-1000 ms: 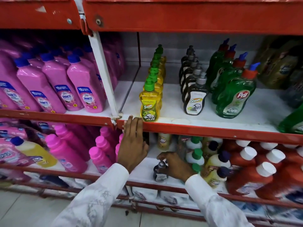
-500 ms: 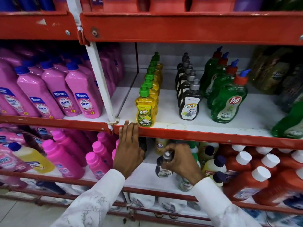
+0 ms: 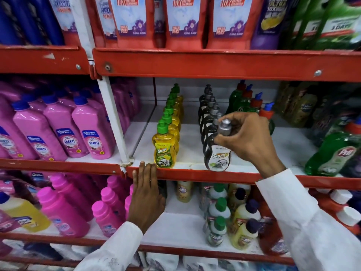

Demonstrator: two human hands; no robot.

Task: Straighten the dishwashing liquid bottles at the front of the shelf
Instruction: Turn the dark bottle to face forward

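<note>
Silver-capped and dark-bodied, the front black bottle [image 3: 216, 153] is standing at the lip of the red shelf edge [image 3: 195, 176], at about 3 o'clock from the front yellow bottle [image 3: 164, 151] and heading its own row that is running back toward 12 o'clock. The right hand [image 3: 248, 137] is closing its fingers around the bottle's neck just under the silver cap [image 3: 224, 127], with the thumb lying on the shoulder. The left hand [image 3: 145, 194] is lying flat with fingers extended and together, gripping nothing, its fingertips [image 3: 148, 169] touching the shelf edge at roughly 7 o'clock of the yellow bottle.

Judging from this, the step in hand is seating the black bottle square at the front. Doing it well is probably a matter of keeping the hold low on the neck, so the cap is not being twisted, and turning the label to be facing out like the yellow one's. Its base appears to be sitting very close to the lip, so easing it slightly toward 12 o'clock, in line with the row behind, is looking safer than pulling forward. The green bottles [image 3: 244, 102] at 2 o'clock are standing near the knuckles, so the wrist should be staying clear of them.
</note>
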